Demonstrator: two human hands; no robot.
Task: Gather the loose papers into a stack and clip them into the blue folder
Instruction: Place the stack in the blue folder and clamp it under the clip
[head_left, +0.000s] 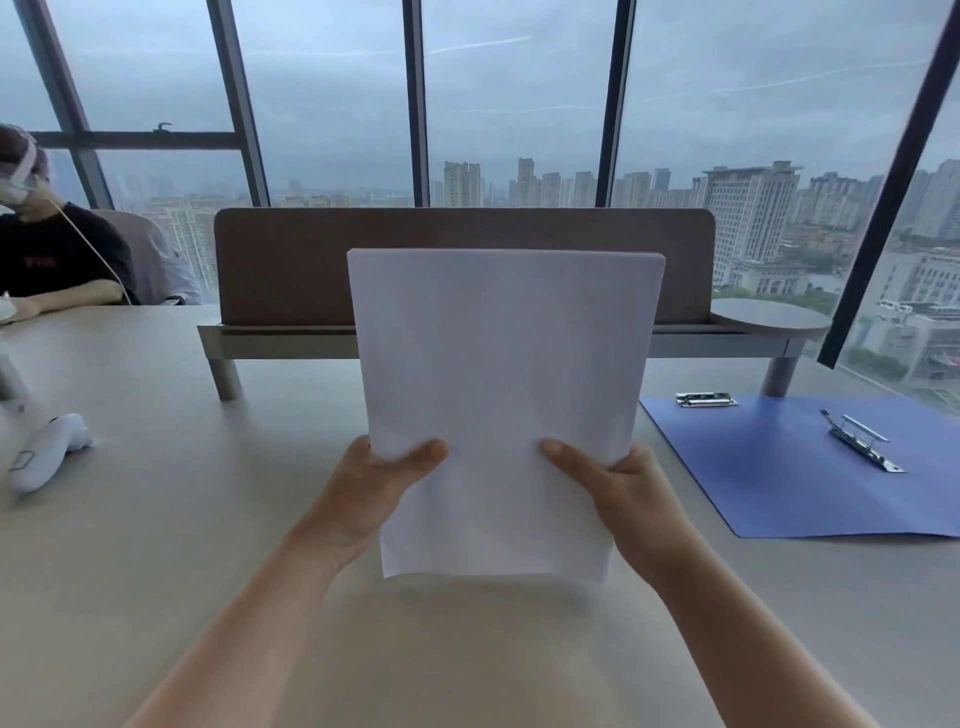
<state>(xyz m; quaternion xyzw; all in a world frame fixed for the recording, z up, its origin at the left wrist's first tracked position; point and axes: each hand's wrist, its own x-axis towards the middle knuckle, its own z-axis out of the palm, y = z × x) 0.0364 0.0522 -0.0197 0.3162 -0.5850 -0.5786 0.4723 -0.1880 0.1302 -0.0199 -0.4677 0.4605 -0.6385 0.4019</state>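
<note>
Stack of papers (498, 395) held upright at the centre of the frame, its lower edge just above the pale worktop (156, 519); whether the edge touches the surface cannot be told. The left hand (363, 499) pinches the lower left side of the sheets, thumb on the near face and fingers hidden behind; the right hand (634, 499) pinches the lower right side in the same manner. The blue folder (779, 483) lies open and flat at the right of the frame, apart from the stack, with a long metal clip (862, 441) near its middle and a smaller clamp (706, 399) at its upper left corner. The step in hand appears to be squaring the sheets. To do it well, the grip should probably loosen slightly so that the sheets can slide level as the lower edge taps the worktop, then tighten before the stack is carried right; the top edge already looks fairly even. The stack should likely be laid flush under the clip, which would first need to be raised. At the left of the frame, a white device (47, 452) rests on the worktop and a seated person (57, 260) is visible beyond it.
</note>
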